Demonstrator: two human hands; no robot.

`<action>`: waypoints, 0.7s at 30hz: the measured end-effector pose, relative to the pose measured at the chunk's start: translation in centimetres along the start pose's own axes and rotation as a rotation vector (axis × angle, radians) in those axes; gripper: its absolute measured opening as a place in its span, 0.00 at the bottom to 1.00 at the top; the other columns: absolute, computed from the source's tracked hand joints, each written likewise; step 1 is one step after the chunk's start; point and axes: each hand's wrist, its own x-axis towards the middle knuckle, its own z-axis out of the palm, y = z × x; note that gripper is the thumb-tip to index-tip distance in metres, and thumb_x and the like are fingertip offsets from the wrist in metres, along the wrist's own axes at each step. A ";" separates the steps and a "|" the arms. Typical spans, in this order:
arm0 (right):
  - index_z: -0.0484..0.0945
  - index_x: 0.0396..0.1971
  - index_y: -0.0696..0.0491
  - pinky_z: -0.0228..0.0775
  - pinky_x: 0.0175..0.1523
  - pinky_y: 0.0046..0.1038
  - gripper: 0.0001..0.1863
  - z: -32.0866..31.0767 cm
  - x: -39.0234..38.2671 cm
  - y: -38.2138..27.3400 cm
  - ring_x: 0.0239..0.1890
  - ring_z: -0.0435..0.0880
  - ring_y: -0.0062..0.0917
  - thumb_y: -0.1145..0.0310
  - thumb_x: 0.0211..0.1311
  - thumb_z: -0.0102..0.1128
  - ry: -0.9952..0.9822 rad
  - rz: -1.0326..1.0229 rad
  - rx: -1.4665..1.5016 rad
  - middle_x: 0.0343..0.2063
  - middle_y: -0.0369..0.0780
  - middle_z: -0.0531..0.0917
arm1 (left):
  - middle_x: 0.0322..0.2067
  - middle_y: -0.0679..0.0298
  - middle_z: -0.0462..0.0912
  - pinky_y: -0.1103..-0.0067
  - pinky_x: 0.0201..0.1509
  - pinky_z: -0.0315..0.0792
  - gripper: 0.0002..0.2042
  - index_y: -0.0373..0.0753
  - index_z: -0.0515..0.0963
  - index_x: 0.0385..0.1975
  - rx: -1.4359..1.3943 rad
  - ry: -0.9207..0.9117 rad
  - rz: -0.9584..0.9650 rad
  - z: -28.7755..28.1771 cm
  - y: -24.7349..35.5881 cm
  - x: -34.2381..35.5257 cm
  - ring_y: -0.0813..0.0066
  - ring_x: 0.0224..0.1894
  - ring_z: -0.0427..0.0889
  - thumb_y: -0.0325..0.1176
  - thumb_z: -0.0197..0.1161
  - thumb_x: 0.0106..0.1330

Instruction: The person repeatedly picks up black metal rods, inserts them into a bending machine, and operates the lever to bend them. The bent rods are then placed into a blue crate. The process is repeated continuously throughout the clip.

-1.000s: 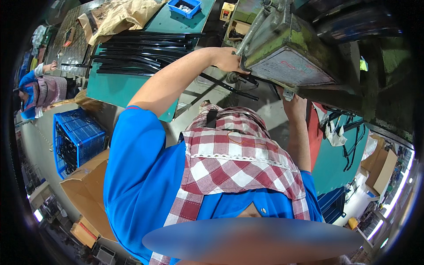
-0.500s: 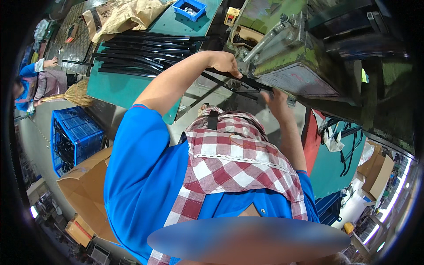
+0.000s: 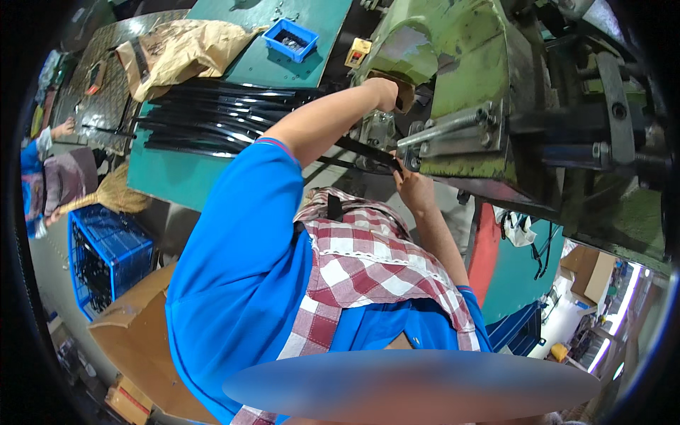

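My right hand (image 3: 416, 193) is closed around the end of a long black strip (image 3: 365, 151), just below the green machine (image 3: 471, 92). The strip slopes up and left from it and passes behind my left forearm. My left hand (image 3: 386, 93) is bent down at a small brown box (image 3: 405, 91) beside the machine; its fingers are hidden there. A bundle of glossy black strips (image 3: 205, 117) lies on the green table (image 3: 166, 173) to the left of my forearm. A metal rod with a spring (image 3: 453, 127) sticks out of the machine above my right hand.
On the table are crumpled brown paper (image 3: 188, 53) and a blue bin (image 3: 290, 40) of small parts. A blue crate (image 3: 113, 262) and an open cardboard box (image 3: 138, 333) stand at left. Another person's hand (image 3: 53, 216) holds a straw broom (image 3: 120, 191) at far left.
My left hand has left the strip and moved up to the small brown box. My right hand has moved down and left, still at the strip. The view has shifted.
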 end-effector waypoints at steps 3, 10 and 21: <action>0.70 0.57 0.37 0.71 0.48 0.41 0.26 -0.3 -0.3 0.2 0.44 0.79 0.42 0.63 0.56 0.62 0.087 -0.046 -0.016 0.44 0.46 0.78 | 0.34 0.52 0.84 0.68 0.43 0.77 0.11 0.37 0.83 0.31 0.054 0.181 -0.086 1.1 0.4 2.7 0.57 0.41 0.83 0.31 0.54 0.54; 0.71 0.54 0.46 0.70 0.48 0.37 0.23 0.8 -1.6 0.1 0.43 0.78 0.41 0.70 0.56 0.61 -0.017 0.165 0.107 0.42 0.45 0.79 | 0.41 0.57 0.84 0.70 0.42 0.78 0.13 0.41 0.83 0.41 0.218 0.104 -0.230 3.9 0.4 5.8 0.64 0.43 0.84 0.33 0.52 0.62; 0.75 0.46 0.50 0.68 0.47 0.39 0.17 1.3 -3.3 0.9 0.41 0.77 0.42 0.75 0.54 0.56 -0.076 0.194 0.219 0.38 0.45 0.79 | 0.43 0.57 0.83 0.72 0.46 0.77 0.12 0.42 0.83 0.40 0.122 0.063 -0.238 3.9 0.1 5.6 0.65 0.46 0.83 0.32 0.52 0.64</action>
